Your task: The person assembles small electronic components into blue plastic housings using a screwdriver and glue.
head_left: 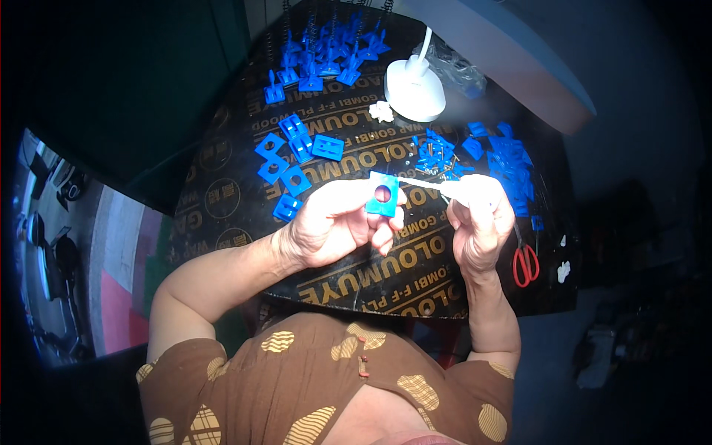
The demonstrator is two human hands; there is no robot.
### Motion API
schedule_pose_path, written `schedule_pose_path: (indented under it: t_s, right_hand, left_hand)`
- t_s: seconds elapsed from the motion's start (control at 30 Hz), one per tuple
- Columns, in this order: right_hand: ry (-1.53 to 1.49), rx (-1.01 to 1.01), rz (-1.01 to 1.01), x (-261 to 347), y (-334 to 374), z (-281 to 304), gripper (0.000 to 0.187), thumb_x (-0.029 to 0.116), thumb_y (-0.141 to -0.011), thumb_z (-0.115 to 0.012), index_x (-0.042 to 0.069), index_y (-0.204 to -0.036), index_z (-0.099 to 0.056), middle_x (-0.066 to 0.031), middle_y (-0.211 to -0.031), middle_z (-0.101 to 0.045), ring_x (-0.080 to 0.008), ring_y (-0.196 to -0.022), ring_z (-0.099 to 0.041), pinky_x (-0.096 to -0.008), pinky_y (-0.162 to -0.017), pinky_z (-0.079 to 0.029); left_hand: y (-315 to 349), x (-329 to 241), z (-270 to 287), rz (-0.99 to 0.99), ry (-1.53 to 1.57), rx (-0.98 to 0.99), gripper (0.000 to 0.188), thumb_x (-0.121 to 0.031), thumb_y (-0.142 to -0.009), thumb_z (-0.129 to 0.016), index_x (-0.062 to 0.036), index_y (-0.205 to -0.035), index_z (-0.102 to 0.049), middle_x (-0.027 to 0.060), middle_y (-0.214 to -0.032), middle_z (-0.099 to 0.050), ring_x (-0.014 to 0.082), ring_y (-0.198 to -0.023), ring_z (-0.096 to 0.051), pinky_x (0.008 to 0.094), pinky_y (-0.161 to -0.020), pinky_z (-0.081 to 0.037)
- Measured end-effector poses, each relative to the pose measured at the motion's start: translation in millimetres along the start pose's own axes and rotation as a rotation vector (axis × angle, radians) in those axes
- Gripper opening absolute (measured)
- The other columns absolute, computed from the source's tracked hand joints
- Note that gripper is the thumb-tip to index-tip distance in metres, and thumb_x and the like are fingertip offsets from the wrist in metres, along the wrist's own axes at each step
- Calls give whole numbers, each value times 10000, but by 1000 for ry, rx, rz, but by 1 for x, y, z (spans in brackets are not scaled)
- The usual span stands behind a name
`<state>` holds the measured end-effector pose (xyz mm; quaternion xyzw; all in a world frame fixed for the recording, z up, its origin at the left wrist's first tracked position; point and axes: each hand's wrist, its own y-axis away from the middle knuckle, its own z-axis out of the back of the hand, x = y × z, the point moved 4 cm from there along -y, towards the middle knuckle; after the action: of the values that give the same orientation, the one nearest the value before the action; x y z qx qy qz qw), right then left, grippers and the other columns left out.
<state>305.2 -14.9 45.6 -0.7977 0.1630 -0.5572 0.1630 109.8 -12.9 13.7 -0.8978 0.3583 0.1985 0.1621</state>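
My left hand point(326, 226) grips a small blue plastic plate point(382, 208) with a round hole, tilted up above the table. My right hand point(483, 226) is closed in a pinch on a thin white stick point(424, 183). Its far end reaches the upper right edge of the blue plate; whether it touches I cannot tell. Just left of my left hand lie several loose blue plates point(295, 180), some with the round hole showing. Beyond my right hand are a heap of small blue parts point(437, 152) and a pile of flat blue pieces point(512, 167).
A white lamp base point(415, 96) stands at the back, beside a crumpled white scrap point(381, 112) and a clear plastic bag point(463, 73). Blue pieces with dark springs point(319, 63) crowd the far left. Red-handled scissors point(526, 267) lie right on the black printed tabletop point(356, 278).
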Motion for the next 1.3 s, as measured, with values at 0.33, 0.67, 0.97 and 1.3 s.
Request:
schedule_pose_path:
  t_s: [0.33,0.67,0.97,1.3]
  right_hand:
    - [101,46,30,0,1,5,200,155,-921,-568,-35,-983,-572,-95,-824,-622,-69,-545,-469,-212,-470,-351]
    - [136,52,40,1,2,4,196,151,-915,-578,-31,-988,-568,-84,-819,-608,-65,-545,-455,-211,-471,-347]
    - [158,43,36,1,2,4,221,172,-901,-598,-32,-980,-564,-80,-807,-594,-69,-545,-444,-217,-477,-351]
    - [182,56,30,1,3,3,225,182,-902,-599,-29,-974,-563,-79,-806,-585,-77,-551,-452,-219,-477,-362]
  left_hand:
    - [-1,1,0,-20,-33,-4,452,-304,-951,-492,73,-1200,-502,191,-1015,-593,221,-739,-548,401,-741,-470]
    - [-1,1,-1,-19,-13,1,378,-274,-971,-466,49,-1142,-559,160,-994,-618,211,-756,-579,381,-755,-476]
    - [0,0,-2,-9,-20,-30,372,-270,-972,-463,52,-1132,-558,163,-987,-619,209,-746,-577,385,-748,-477]
    - [0,0,0,-9,-19,-39,380,-270,-969,-470,64,-1132,-551,169,-966,-612,213,-736,-572,389,-743,-477]
